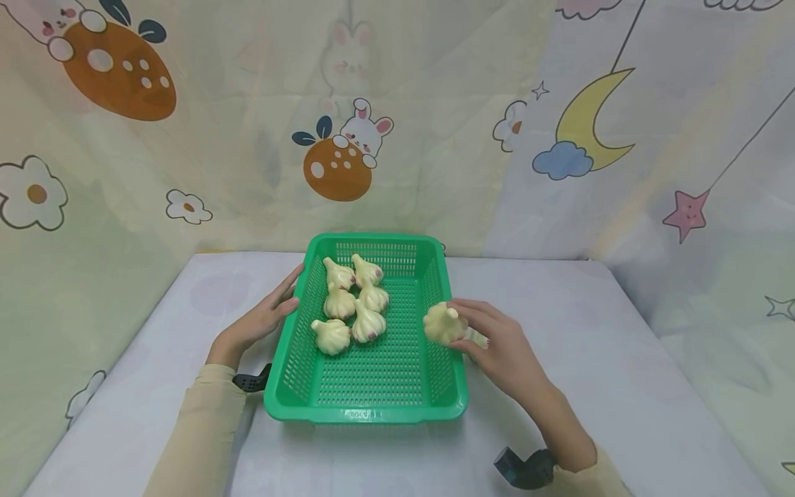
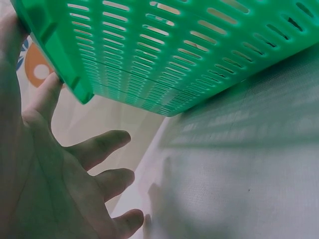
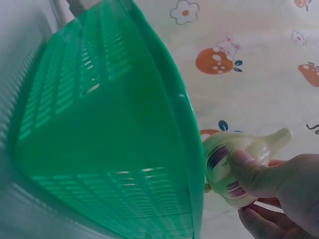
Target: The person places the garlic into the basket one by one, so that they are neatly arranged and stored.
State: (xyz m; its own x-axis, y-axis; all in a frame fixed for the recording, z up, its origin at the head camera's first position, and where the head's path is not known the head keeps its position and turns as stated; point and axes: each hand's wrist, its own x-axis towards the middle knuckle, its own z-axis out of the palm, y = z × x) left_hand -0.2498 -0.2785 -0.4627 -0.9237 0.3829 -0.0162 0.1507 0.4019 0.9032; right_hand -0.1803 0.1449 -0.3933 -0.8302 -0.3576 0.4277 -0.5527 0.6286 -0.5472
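A green plastic basket (image 1: 373,414) with slotted walls stands on the white table. Several garlic bulbs (image 1: 332,337) lie together in its left half. My right hand (image 1: 506,348) pinches one more garlic bulb (image 1: 444,324) over the basket's right rim; the right wrist view shows thumb and fingers around this bulb (image 3: 229,169), its purple streaks visible. At the basket's left rim is my left hand (image 1: 261,321), its fingers fairly straight. In the left wrist view, the left hand (image 2: 65,184) touches the rim with upper digits while the other fingers are spread below.
The white table (image 1: 559,317) extends on both sides of the basket. Behind it hangs a patterned cloth (image 1: 435,172) with rabbits, flowers and a moon. Dark wrist-worn devices sit at the left wrist (image 1: 253,381) and the right wrist (image 1: 528,469).
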